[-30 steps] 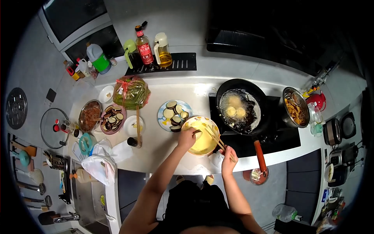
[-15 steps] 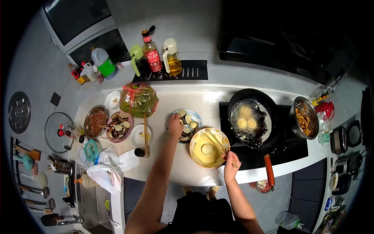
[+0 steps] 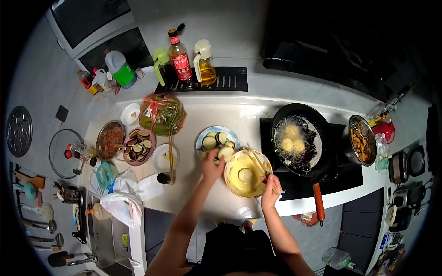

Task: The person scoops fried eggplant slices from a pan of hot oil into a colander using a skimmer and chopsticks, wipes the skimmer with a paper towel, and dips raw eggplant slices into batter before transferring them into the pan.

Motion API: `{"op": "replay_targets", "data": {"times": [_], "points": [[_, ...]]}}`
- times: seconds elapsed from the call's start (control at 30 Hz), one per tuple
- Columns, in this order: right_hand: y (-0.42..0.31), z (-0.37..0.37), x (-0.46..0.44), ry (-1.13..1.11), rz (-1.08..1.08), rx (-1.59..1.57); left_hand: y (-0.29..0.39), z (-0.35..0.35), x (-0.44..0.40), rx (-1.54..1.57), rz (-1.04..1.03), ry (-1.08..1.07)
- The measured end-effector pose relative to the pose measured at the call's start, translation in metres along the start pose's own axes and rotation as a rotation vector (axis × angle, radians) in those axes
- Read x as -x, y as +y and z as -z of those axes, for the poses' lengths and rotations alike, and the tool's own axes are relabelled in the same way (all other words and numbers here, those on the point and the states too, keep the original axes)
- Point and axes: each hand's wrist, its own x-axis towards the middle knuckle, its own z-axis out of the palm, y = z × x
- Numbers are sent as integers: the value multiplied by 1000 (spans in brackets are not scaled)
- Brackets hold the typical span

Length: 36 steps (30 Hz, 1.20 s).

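My left hand (image 3: 213,166) pinches a pale eggplant slice (image 3: 225,153) between the plate and the bowl. Behind it, a blue-rimmed plate (image 3: 201,138) bears more dark-skinned eggplant slices (image 3: 210,140). My right hand (image 3: 271,187) is closed around a pair of chopsticks (image 3: 258,162) at the right rim of a patterned bowl (image 3: 229,180). Yellow batter coats the bowl's inside, and one round slice (image 3: 245,175) lies in it. To the right, a black wok (image 3: 279,120) holds several battered pieces (image 3: 290,138) in bubbling oil.
The wok's red handle (image 3: 318,202) sticks out past the counter's front edge. A steel bowl of fried food (image 3: 361,141) stands right of the stove. Left are a pink plate of eggplant (image 3: 140,146), a bowl of minced filling (image 3: 111,140) and a bagged green vegetable (image 3: 162,115).
My left hand has moved from the plate toward the bowl, with an eggplant slice now in its fingers. My right hand stays at the bowl's rim with the chopsticks.
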Motion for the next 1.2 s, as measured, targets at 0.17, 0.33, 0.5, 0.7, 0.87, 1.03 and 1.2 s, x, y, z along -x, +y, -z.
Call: {"op": "replay_targets", "data": {"times": [0.17, 0.33, 0.5, 0.7, 0.87, 1.03, 1.2], "points": [[-2, 2, -5, -9, 45, 16, 39, -1, 39, -164, -275, -333], [3, 9, -5, 22, 15, -31, 26, -14, 10, -278, -362, -273], [7, 22, 2, 32, 63, 76, -26, -35, -64, -657, 116, -186], [2, 36, 16, 38, 12, 78, -34, -51, -98, -961, 356, -479], [-11, 53, 26, 21, -60, 62, -35, -55, -88, -687, 265, -318], [-19, 57, 25, -126, 193, 469, -4, -36, -53, -237, 120, -85], [-15, 68, 25, -172, 76, 472, 43, -27, -4, -114, -105, -301]]}}
